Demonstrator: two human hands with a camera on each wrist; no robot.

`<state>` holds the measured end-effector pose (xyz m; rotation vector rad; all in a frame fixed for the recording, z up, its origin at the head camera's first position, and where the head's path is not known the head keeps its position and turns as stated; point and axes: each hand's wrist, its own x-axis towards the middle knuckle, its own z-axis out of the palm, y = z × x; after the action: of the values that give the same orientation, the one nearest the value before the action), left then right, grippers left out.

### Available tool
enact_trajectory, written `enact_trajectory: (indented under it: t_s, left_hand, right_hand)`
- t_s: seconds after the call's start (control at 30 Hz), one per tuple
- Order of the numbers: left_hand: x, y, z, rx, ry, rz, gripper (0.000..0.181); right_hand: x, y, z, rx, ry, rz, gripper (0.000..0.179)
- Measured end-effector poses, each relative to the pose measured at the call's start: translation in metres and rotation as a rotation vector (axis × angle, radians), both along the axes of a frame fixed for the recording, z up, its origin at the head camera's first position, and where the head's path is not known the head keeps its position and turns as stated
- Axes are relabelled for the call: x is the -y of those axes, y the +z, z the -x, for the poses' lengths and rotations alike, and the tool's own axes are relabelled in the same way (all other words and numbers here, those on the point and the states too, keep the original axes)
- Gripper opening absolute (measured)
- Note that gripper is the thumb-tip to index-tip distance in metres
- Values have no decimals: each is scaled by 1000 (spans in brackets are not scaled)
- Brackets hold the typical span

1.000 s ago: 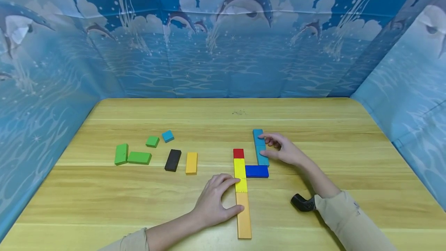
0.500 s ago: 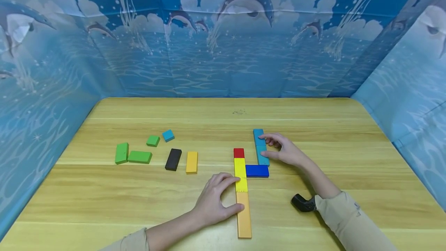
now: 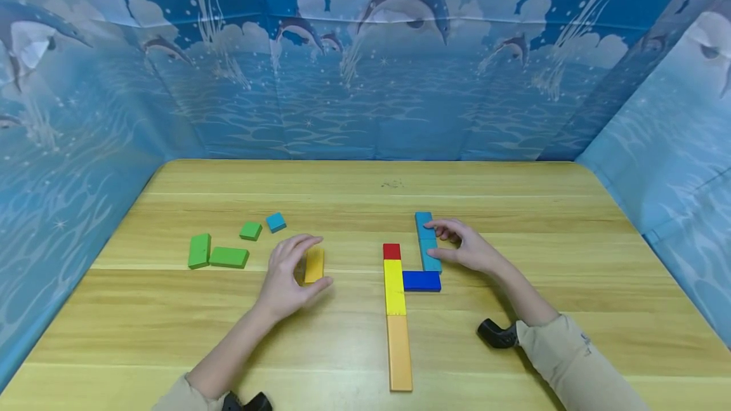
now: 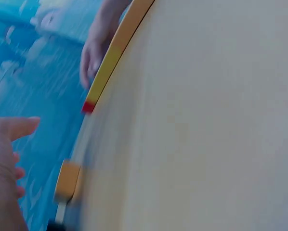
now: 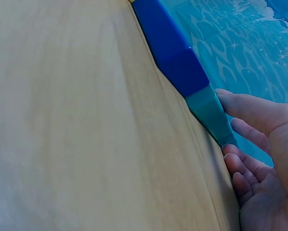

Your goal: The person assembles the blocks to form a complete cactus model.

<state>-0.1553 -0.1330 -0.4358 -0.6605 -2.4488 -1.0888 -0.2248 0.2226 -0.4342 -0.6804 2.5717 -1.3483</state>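
Note:
My left hand (image 3: 290,274) is over the left-middle of the table, thumb and fingers spread apart. It lies beside a yellow-orange block (image 3: 315,265) and covers the spot of the black block. In the left wrist view that block (image 4: 68,179) stands apart from the thumb. The right hand (image 3: 465,247) touches the right edge of two light blue blocks (image 3: 427,233) laid end to end, index fingertip on the far one, thumb on the near one. A dark blue block (image 3: 421,281) joins them to a straight row of a red block (image 3: 391,251), yellow blocks (image 3: 394,287) and a long light-orange block (image 3: 399,354).
Green blocks (image 3: 228,257) lie at the left of the table, with a small green block (image 3: 250,231) and a small light blue block (image 3: 276,222) farther back. A black strap-like device (image 3: 497,333) sits at the right sleeve. A dolphin-print curtain (image 3: 365,81) encloses the table.
My left hand has let go of the yellow and light-orange row and moved left and away, over to the yellow-orange block. The right hand has stayed on the light blue blocks.

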Motion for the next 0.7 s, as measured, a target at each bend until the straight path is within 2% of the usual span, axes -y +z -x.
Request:
enact_trajectory:
  t_s: [0.13,0.27,0.4,0.53,0.7]
  left_hand:
    - [25,-1,12,74,-14,127,68]
    - [37,-4,19,107,-40,229,70]
    - [41,-7,22,122,-62,283,70]
    - [42,-10,23,128,-72,315,69]
    - [42,-12,23,107,-76,306,65]
  right_hand:
    - [3,6,-4,0,-7,-7,46]
    - [8,21,-11,11,-7,5,46]
    - [12,30,-16,16,-3,1,46]
    - [12,31,-17,17,-2,3,46]
    - [12,30,-17,18,6,17,47]
